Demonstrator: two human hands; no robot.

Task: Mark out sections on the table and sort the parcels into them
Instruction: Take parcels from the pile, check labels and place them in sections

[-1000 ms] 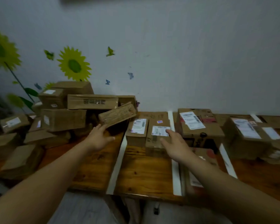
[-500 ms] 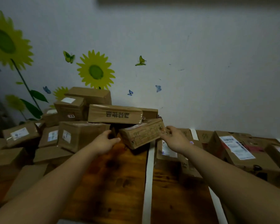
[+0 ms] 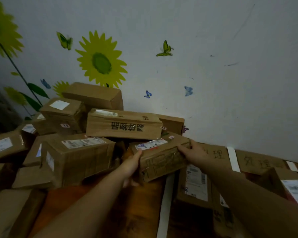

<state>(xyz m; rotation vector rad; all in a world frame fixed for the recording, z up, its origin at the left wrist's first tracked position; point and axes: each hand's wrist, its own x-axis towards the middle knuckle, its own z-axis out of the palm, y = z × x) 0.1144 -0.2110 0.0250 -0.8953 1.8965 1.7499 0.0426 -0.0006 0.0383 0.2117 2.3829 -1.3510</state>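
head | left hand (image 3: 131, 166) grips parcel (image 3: 162, 159) left end | right hand (image 3: 190, 152) grips right end | above table (image 3: 136, 212)

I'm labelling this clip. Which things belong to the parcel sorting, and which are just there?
Job: held parcel, left hand, right hand, unsorted pile, tape strip, sorted parcel, table.
Just there: sunflower sticker, butterfly sticker, wall.

A pale wall (image 3: 213, 48) bears a yellow sunflower decal (image 3: 101, 63), a green butterfly sticker (image 3: 164, 48) and a blue butterfly sticker (image 3: 188, 91).
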